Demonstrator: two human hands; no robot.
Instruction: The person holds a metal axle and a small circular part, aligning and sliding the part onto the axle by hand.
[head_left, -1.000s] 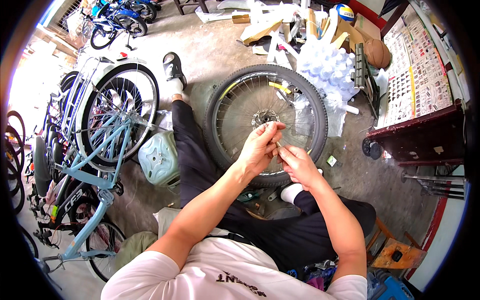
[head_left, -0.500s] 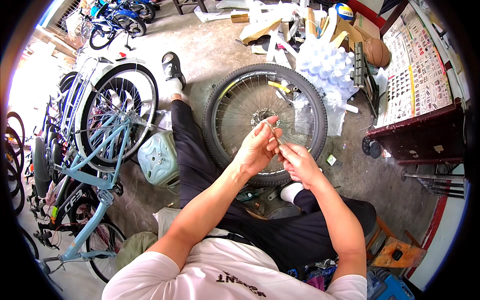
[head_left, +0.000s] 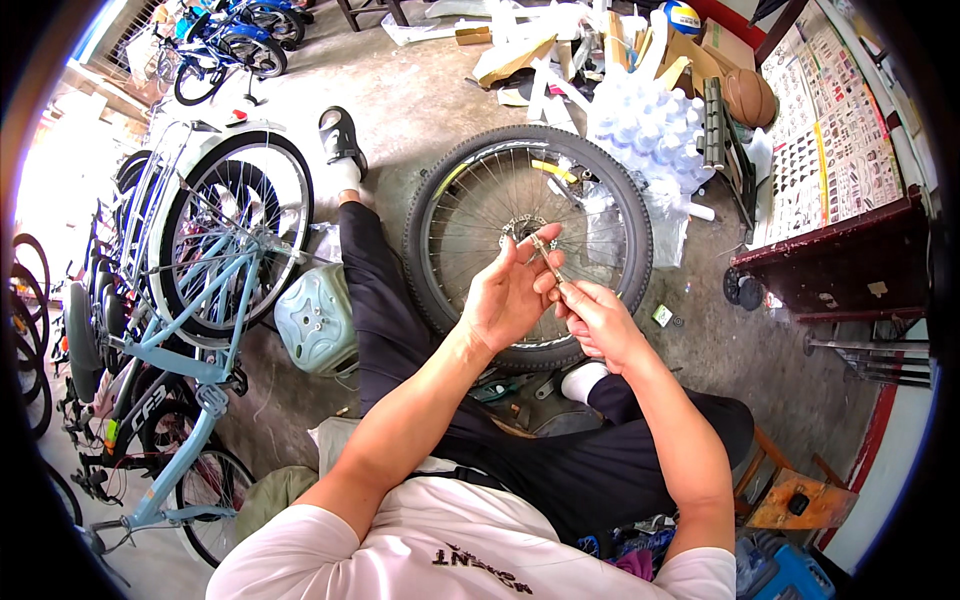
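A thin metal part (head_left: 545, 255) stuck out at 11 o'clock from the right hand (head_left: 597, 322), pinched by its fingertips; the left hand (head_left: 510, 295), fingers loosely curled, also pinched it.

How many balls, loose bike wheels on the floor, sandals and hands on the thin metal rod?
Balls: 2, a brown basketball and a blue, yellow and white volleyball.
Loose spoked bicycle wheels with black tyre lying flat on the floor: 1.
Black sandals: 1.
Hands on the thin metal rod: 2, left hand and right hand.
Total: 6.
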